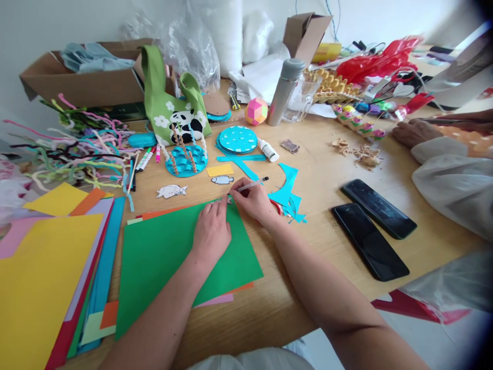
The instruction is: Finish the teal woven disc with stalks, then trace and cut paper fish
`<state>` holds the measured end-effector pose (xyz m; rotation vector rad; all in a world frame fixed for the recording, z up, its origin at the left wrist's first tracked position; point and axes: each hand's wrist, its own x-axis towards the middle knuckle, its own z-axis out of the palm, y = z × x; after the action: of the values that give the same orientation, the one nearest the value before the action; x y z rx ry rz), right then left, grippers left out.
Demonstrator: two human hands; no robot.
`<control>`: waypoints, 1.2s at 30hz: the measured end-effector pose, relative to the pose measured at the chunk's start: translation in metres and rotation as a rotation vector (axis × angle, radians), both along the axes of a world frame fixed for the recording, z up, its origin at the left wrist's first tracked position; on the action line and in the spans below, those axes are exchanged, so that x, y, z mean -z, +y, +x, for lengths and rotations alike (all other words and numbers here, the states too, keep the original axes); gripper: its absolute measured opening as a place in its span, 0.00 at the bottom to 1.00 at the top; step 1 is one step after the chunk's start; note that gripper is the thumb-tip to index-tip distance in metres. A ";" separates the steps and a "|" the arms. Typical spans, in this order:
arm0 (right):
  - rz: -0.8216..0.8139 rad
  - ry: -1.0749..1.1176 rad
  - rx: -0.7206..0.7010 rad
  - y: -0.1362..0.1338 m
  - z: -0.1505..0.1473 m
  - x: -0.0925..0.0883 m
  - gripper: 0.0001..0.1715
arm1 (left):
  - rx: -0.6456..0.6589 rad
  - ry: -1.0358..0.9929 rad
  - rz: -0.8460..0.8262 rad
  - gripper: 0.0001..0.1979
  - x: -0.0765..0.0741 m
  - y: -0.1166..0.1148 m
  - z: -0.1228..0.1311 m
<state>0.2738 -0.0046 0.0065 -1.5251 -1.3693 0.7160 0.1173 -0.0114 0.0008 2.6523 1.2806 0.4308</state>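
My right hand [252,202] is closed around a slim pen [248,186], its tip down at the far edge of a green sheet [162,262]. Beside it my left hand [212,228] lies flat on the sheet, fingers pointing at the pen tip and touching a small paper cutout [229,200], mostly hidden under them. Just beyond the hands are a fish cutout [222,180] and a yellow paper strip [220,170]. A white animal cutout [171,191] rests to the left. Blue paper scraps [287,190] and partly hidden red-handled scissors [276,207] are right of my right hand.
Coloured paper [46,272] is stacked left. Two phones [370,241] lie right. Behind stand a panda bag [181,121], a blue disc with beaded posts [187,162] and a flask [285,92]. Another person's hands [418,134] are at far right.
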 end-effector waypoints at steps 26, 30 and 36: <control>0.144 -0.073 -0.309 -0.010 -0.015 0.004 0.05 | -0.055 -0.335 -0.456 0.41 -0.006 0.034 -0.023; 0.193 -0.105 -0.317 -0.010 -0.018 0.003 0.06 | -0.047 -0.332 -0.459 0.40 -0.004 0.036 -0.025; 0.211 -0.158 -0.320 -0.010 -0.018 0.004 0.06 | -0.024 -0.353 -0.423 0.40 0.006 0.039 -0.027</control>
<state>0.2562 -0.0145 0.0028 -1.2297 -1.7748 0.6294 0.0901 0.0272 -0.0049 2.1032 1.1433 0.5338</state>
